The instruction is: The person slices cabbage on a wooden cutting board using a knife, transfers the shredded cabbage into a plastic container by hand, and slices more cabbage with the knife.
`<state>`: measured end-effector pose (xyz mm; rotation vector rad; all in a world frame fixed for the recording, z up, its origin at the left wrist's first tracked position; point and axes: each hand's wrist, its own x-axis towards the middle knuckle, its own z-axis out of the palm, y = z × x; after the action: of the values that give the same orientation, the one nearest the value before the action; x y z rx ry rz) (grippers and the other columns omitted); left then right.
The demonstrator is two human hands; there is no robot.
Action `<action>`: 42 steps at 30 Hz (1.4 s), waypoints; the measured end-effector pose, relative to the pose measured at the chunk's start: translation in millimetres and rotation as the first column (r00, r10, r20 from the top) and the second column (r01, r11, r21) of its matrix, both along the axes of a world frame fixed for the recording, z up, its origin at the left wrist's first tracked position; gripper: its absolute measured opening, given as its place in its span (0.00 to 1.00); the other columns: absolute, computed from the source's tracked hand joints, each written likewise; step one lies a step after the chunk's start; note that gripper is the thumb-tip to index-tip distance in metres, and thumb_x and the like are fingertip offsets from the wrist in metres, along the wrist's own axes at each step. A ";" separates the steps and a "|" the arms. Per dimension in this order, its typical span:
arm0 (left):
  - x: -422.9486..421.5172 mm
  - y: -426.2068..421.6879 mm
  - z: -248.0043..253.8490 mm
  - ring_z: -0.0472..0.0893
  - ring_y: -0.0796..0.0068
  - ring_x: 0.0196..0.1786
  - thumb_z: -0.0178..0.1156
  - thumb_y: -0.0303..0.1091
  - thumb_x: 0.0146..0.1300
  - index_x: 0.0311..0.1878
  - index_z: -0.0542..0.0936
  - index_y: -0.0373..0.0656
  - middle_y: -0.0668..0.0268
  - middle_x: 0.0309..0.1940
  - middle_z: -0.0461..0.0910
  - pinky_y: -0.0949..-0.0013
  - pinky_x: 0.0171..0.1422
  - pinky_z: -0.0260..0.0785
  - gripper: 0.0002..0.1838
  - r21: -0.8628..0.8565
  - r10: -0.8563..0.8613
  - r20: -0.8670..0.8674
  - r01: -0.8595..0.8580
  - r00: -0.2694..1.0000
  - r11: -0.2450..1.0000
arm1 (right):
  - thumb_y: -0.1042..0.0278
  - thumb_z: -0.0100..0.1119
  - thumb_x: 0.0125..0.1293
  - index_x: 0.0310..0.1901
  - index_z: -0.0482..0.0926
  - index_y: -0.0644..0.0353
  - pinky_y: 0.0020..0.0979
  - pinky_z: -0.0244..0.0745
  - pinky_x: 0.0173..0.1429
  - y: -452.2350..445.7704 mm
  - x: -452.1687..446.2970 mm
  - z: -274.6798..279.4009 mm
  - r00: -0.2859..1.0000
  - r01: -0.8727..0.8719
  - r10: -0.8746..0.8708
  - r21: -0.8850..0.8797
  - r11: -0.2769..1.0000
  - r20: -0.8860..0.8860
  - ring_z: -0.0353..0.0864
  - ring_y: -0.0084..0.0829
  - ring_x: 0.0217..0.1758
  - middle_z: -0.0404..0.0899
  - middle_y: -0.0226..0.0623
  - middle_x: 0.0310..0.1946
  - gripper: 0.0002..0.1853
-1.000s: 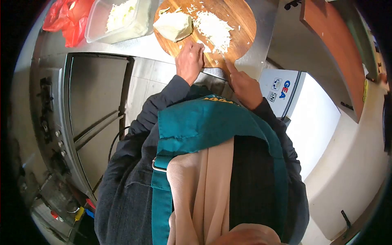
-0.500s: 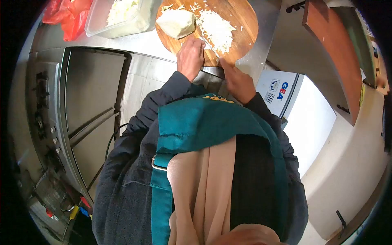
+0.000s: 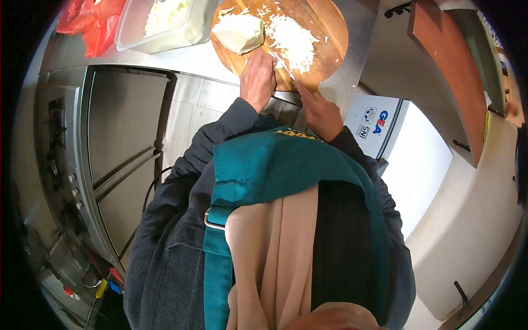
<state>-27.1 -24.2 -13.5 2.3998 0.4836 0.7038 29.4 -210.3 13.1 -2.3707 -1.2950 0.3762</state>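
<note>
My right hand (image 3: 321, 114) is wrapped round the handle of a knife (image 3: 282, 65), whose blade points up and left across the near part of a round wooden cutting board (image 3: 333, 33). Beside the blade, my left hand (image 3: 257, 81) is closed with its fingers curled down at the board's near edge. Whatever lies under those fingers is hidden. A large pale chunk of cabbage (image 3: 238, 34) rests on the board just beyond my left hand. To its right is a heap of finely shredded cabbage (image 3: 292, 44), with loose shreds scattered around it.
A clear plastic container (image 3: 165, 41) with shredded cabbage stands left of the board, beside a red plastic bag (image 3: 97, 25). A steel oven-like appliance (image 3: 129, 154) is below on the left. At the right are a white GEA appliance (image 3: 415, 159) and a brown wooden panel (image 3: 454, 71).
Both hands and the knife stay in nearly the same place, with only a very slight shift. The cabbage chunk and the heap of shreds look the same.
</note>
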 end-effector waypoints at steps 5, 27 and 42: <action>0.1 2.0 2.2 0.75 0.52 0.37 0.56 0.26 0.58 0.33 0.75 0.37 0.54 0.30 0.73 0.56 0.41 0.67 0.03 -0.079 0.019 0.025 -0.017 1.000 0.997 | 0.67 0.49 0.64 0.66 0.61 0.45 0.45 0.73 0.30 -22.9 -10.7 5.4 0.995 0.048 -0.033 0.169 0.984 -0.089 0.77 0.48 0.28 0.75 0.44 0.32 0.27; 0.8 7.9 2.9 0.75 0.53 0.36 0.57 0.28 0.57 0.31 0.75 0.39 0.55 0.29 0.73 0.56 0.40 0.68 0.03 -0.094 -0.011 0.022 0.013 1.000 0.995 | 0.69 0.49 0.63 0.66 0.61 0.46 0.43 0.72 0.30 -11.6 -9.7 26.9 0.995 0.061 -0.046 0.183 0.981 -0.086 0.76 0.45 0.29 0.74 0.42 0.26 0.28; 1.4 5.7 3.2 0.76 0.55 0.37 0.57 0.28 0.56 0.31 0.76 0.40 0.57 0.29 0.74 0.57 0.39 0.69 0.03 -0.071 0.014 -0.012 -0.015 1.000 0.997 | 0.71 0.50 0.62 0.67 0.59 0.49 0.42 0.72 0.34 -10.7 -8.4 25.1 0.988 0.035 -0.021 0.085 0.996 -0.153 0.77 0.44 0.30 0.75 0.45 0.28 0.29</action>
<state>-25.7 -18.5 -10.3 2.3374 0.5225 0.6686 21.0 -221.0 38.2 -2.2381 -1.1834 0.4721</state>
